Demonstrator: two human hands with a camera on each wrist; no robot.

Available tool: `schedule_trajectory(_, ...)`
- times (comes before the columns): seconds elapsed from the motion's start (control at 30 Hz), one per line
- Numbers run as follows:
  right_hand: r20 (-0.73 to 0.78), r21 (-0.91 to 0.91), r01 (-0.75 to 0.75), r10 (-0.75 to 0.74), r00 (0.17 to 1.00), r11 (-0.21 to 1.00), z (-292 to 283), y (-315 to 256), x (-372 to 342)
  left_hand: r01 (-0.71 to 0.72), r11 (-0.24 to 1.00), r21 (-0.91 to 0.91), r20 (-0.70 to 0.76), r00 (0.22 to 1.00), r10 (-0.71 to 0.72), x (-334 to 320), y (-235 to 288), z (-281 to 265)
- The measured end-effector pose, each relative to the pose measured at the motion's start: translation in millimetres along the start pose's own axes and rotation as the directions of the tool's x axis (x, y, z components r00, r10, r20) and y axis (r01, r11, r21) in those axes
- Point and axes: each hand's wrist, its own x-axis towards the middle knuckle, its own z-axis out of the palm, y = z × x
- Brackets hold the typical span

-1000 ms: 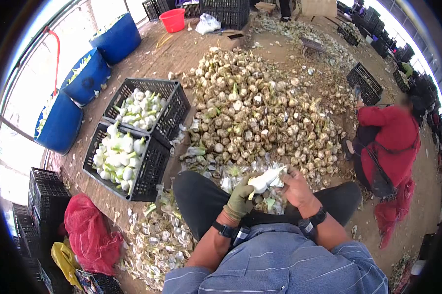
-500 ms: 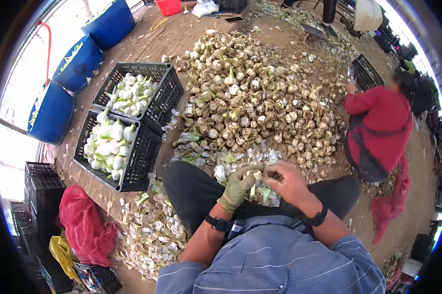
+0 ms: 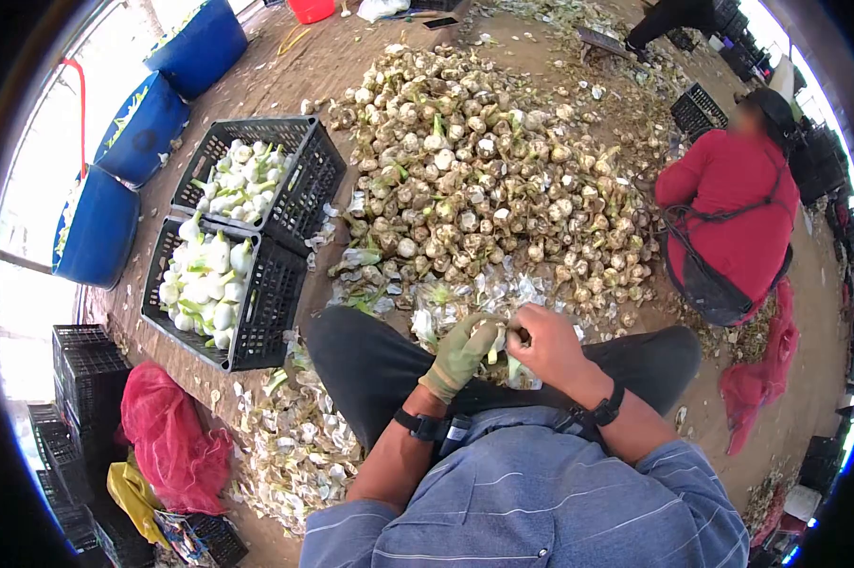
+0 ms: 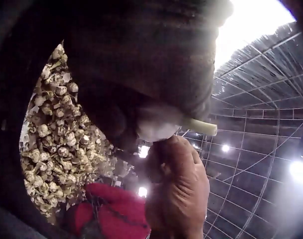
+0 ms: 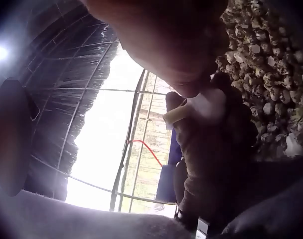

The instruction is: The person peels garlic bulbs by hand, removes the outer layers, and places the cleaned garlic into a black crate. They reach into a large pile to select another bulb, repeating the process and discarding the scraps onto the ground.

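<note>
A white garlic bulb [image 5: 208, 105] with a short pale cut stem [image 4: 205, 127] is held between both hands above the lap. My left hand [image 3: 458, 352], in a greenish work glove, grips the bulb and hides most of it in the head view. The bare right hand [image 3: 557, 355] meets it from the other side, its thumb and fingers curled and pinching at the bulb's surface. In front of the knees spreads a big heap of unpeeled garlic [image 3: 484, 189], brown and dirty. Loose white peelings [image 3: 436, 308] lie between the heap and the lap.
Two black crates [image 3: 277, 312] of peeled white garlic stand at left. Behind them are blue tubs [image 3: 96, 232]. A red mesh sack [image 3: 171, 440] and discarded skins [image 3: 299, 464] lie lower left. A person in red [image 3: 735, 213] sits at right.
The right hand has closed in from the bulb's stripped white side to a curled pinch against it. The left hand has drawn the bulb into its glove. The head view has shifted slightly.
</note>
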Motion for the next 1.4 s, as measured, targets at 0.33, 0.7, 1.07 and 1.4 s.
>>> schedule_trajectory(0.33, -0.073, 0.224, -0.217, 0.238, 0.969, 0.950, 1, 27, 3, 0.054, 0.988, 0.141, 0.080, 0.995, -0.066, -8, 34, 7)
schedule_trajectory(0.7, 0.052, 0.298, -0.280, 0.277, 0.959, 0.913, -10, 33, -13, -0.008, 0.980, 0.197, 0.068, 0.998, -0.006, -7, 19, 4)
schedule_trajectory(1.07, 0.184, -0.240, 0.233, -0.192, 0.964, 0.942, 0, 6, -11, -0.151, 0.859, 0.489, 0.073, 0.989, 0.132, -5, -2, 1)
schedule_trajectory(1.4, 0.078, -0.162, 0.152, -0.141, 0.987, 0.975, 1, 18, 10, -0.199, 0.891, 0.409, 0.106, 0.980, 0.171, -6, 10, 0)
